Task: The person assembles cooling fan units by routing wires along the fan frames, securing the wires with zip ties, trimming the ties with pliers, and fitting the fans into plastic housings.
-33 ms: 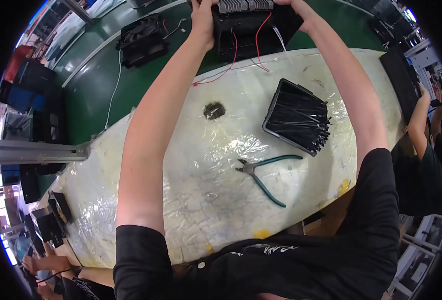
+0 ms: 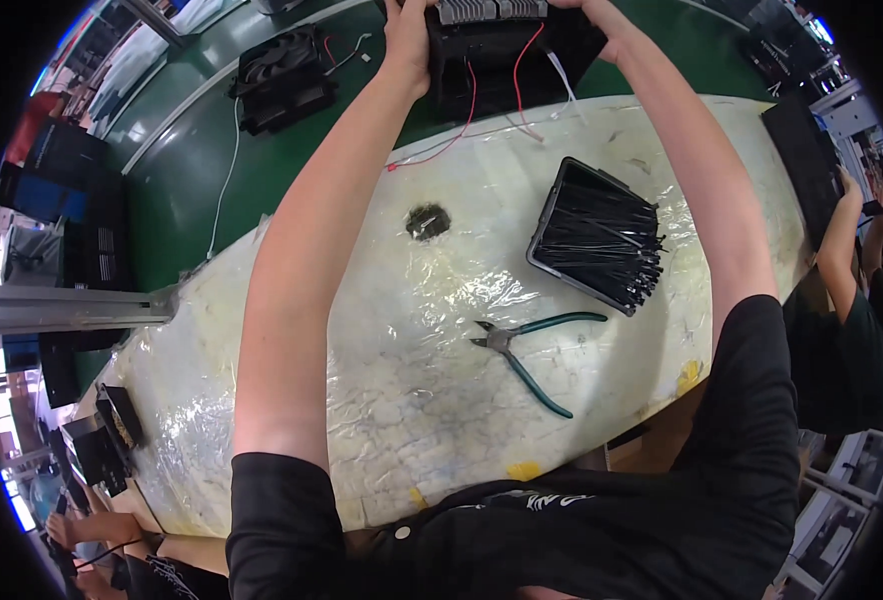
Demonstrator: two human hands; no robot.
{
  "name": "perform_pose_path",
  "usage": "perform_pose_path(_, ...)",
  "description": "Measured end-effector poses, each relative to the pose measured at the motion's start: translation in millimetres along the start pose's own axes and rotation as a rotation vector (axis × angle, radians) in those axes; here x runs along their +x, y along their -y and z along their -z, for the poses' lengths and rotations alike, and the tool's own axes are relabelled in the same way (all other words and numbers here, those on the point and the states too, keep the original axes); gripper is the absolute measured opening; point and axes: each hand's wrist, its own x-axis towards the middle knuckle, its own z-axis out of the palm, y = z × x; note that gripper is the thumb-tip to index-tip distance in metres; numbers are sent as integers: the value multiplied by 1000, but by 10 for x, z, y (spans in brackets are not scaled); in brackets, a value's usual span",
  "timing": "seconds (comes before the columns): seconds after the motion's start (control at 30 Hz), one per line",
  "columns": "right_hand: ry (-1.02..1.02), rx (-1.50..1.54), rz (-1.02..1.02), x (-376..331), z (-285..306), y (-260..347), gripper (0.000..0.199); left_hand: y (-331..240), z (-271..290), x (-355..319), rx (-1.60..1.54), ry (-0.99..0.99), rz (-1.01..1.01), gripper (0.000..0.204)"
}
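Black housing (image 2: 497, 75): top centre, between both hands, partly out of view; silver fins along its upper side
Fan unit (image 2: 284, 80): black, on the green surface (image 2: 177, 180), left of the left forearm
Tray (image 2: 547, 210): full of black cable ties (image 2: 602, 235), on a pale film-covered mat (image 2: 392, 400)
Cutters (image 2: 500, 340): green-handled, spread, below the tray
Left hand (image 2: 409, 50), right hand (image 2: 607, 30): at the housing's sides; fingers cropped, grip cannot be told
Red wires (image 2: 474, 90): dangling from the housing
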Motion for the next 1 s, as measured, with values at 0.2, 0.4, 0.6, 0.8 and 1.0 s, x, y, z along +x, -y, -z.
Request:
perform_pose_path(0.2,-557,-373,91,90,-118,-86,40,-255,163,-307,660,63,-212,37)
perform_pose_path(0.4,-923,-636,461,-299,50,222,41,-1205,2501,-93,1338,-782,-70,113)
perform_pose_path(0.6,-872,-686,614,-1021,-747,36,41,-724,1883,-111,484,-291,347,76)
perform_pose_path(0.8,-759,-761,612,-1324,-1111,-220,53,-656,2054,173,181,-454,250,44)
perform_pose_path(1.0,-770,-827,660,-1248,-1909,-513,28,-974,1867,-224,203,-664,-34,44)
